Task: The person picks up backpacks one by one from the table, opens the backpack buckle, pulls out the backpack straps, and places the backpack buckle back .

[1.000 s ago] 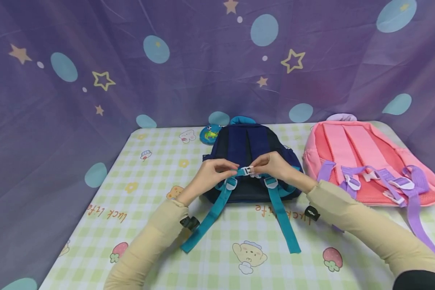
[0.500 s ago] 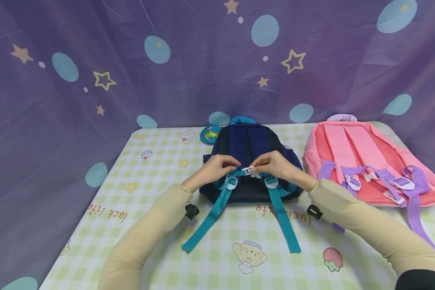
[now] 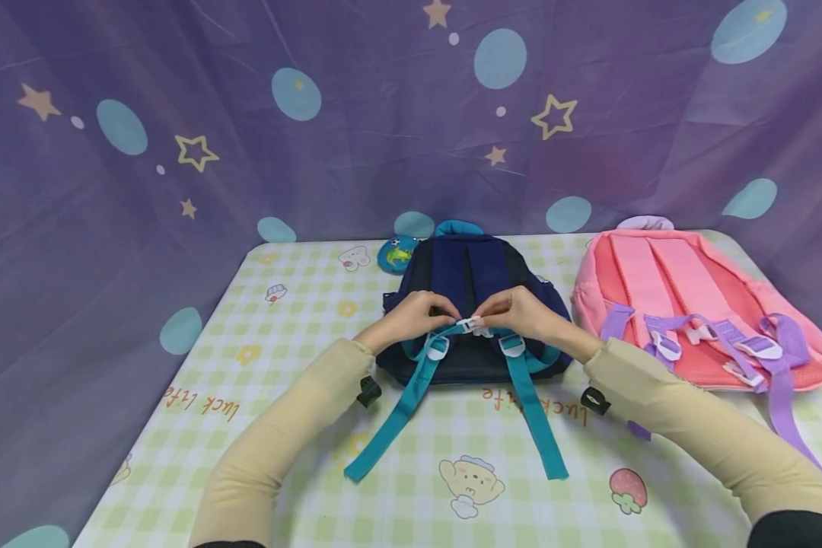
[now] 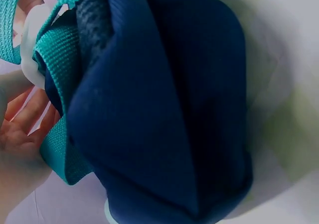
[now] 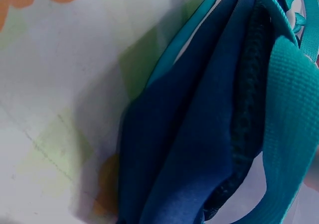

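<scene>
A dark navy backpack lies on the table with its straps facing up. Across its lower part a white buckle sits on a teal strap, between my two hands. My left hand pinches the strap side of the buckle with thumb and fingertips. On the other side, my right hand pinches the buckle's right end. Whether the two buckle halves are fully joined is too small to tell. The left wrist view shows part of my left hand behind a teal strap and a white strap adjuster.
A pink backpack with purple straps lies to the right. Two loose teal strap ends hang toward the front on the checked tablecloth. A round blue tag sits by the navy backpack's upper left. Behind stands a purple curtain.
My left hand has shifted slightly right, its fingertips now closer to the buckle and my right hand. The buckle has tilted a little. My right hand has stayed nearly in place.
</scene>
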A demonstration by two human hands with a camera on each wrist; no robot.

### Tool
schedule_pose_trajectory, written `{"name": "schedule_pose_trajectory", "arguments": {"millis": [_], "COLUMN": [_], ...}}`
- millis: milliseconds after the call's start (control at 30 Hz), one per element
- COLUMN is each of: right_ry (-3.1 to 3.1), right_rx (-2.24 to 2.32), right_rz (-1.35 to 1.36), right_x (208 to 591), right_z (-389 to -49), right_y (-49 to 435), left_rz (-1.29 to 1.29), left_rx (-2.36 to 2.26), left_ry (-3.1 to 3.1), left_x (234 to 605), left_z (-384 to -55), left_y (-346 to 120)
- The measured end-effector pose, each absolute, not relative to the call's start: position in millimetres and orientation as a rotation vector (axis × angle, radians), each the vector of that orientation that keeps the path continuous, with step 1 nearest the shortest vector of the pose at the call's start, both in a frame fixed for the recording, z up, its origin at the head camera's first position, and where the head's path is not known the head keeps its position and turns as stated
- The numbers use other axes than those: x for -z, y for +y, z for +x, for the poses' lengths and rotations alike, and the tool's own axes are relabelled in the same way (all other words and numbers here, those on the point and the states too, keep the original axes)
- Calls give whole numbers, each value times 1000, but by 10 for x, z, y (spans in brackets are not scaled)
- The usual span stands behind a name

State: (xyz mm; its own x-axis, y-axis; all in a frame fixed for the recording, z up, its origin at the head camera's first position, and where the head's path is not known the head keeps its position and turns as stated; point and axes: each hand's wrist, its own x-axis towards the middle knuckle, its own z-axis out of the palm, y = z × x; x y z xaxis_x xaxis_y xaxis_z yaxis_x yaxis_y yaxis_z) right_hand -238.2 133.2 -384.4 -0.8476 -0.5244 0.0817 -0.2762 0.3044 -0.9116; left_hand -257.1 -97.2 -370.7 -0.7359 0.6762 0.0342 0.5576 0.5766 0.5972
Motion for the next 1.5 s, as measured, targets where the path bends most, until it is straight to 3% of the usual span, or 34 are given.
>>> {"name": "schedule_pose_trajectory", "arguments": {"millis": [1000, 1500], "right_ry": [2326, 2297], "right_rx": [1448, 1448], "right_rz": [-883, -921], "right_x": [3842, 3834], "right_z": [-2324, -2291], "right_y": [1393, 1462], "left_rz": [992, 1165], "left_rx": [-846, -796], "left_ry": [2733, 2649], "left_x": [3791, 3730], "left_z": [-2598, -2454], "left_y": [-975, -914]}}
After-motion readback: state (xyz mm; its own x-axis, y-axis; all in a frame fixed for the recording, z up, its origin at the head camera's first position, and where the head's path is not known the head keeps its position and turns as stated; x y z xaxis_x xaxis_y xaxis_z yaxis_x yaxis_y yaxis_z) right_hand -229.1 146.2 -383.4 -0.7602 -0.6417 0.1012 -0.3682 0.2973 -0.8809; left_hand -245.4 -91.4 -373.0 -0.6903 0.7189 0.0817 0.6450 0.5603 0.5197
